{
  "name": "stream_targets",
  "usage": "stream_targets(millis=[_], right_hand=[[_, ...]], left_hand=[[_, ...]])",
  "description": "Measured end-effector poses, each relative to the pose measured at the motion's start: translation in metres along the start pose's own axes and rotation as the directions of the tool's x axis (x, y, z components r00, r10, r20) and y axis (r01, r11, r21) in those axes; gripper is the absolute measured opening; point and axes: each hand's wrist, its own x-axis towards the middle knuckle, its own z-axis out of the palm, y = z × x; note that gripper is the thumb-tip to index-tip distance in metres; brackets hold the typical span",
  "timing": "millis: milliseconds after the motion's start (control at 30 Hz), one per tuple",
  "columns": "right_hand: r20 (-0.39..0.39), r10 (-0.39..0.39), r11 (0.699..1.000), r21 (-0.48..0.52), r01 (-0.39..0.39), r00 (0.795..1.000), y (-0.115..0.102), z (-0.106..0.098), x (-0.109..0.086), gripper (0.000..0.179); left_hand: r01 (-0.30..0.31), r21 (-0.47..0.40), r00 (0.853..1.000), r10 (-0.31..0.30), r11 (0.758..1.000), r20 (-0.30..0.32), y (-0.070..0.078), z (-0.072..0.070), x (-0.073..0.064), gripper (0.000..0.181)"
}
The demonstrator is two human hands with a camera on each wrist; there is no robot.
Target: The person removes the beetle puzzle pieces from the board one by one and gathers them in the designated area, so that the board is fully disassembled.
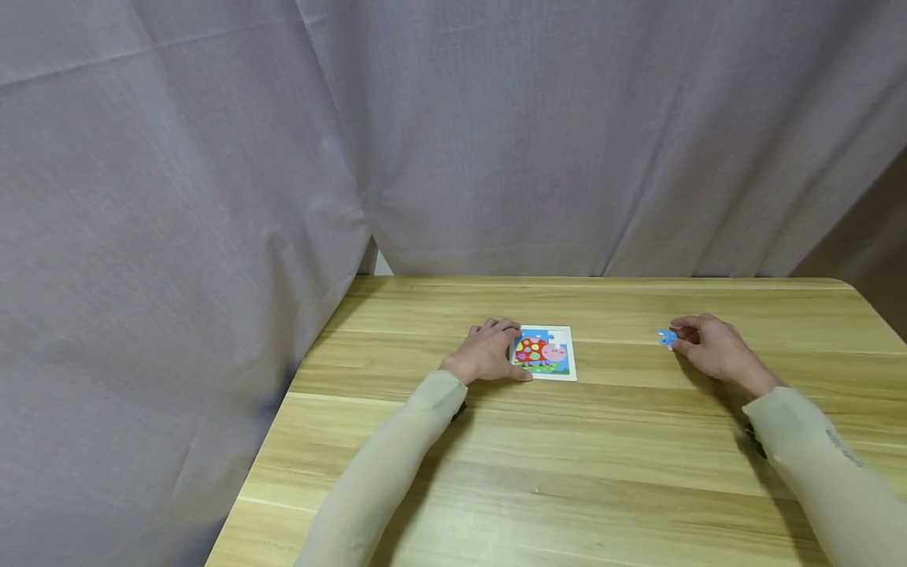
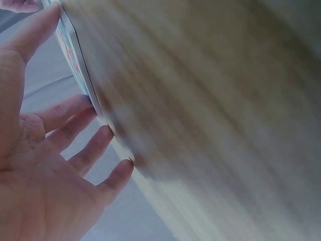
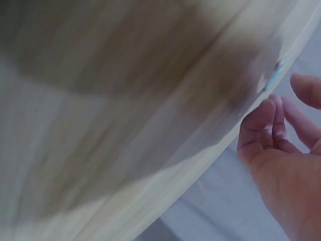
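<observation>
A square white-framed jigsaw puzzle [image 1: 574, 366] lies flat on the table, picturing a pink-faced ladybird with a spotted red body. A white patch shows at its upper right. My left hand [image 1: 489, 351] rests at the puzzle's left side, thumb along the near edge and index finger by the far left corner. In the left wrist view its fingers [image 2: 105, 138] are spread and relaxed. Further right, a small blue puzzle piece [image 1: 666, 338] lies by the fingertips of my right hand [image 1: 716, 350]. The right wrist view shows thumb and fingers apart around the blue piece [image 3: 274, 78].
The wooden table [image 1: 510, 472] carries these things, its far edge running along a grey curtain [image 1: 496, 142]. The curtain also hangs down the table's left side. Both forearms, in pale sleeves [image 1: 397, 449], reach in from the near edge.
</observation>
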Motion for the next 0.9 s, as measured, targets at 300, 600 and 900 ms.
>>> stream_targets(millis=[300,600,900], right_hand=[[-0.050,-0.064,0.997,0.031,0.065,0.997,-0.049,0.009,0.001,0.035],[0.041,-0.060,0.995,0.087,0.057,0.997,-0.096,0.033,0.009,0.032],[0.069,-0.085,0.991,0.111,0.077,0.994,-0.120,0.056,0.021,0.029]], left_hand=[[-0.002,-0.003,1.000,0.002,1.000,-0.004,-0.001,0.000,0.000,0.091],[-0.007,-0.006,1.000,0.007,1.000,0.000,0.000,-0.001,-0.001,0.090],[-0.004,-0.007,1.000,0.004,1.000,0.003,0.000,-0.003,-0.002,0.091]])
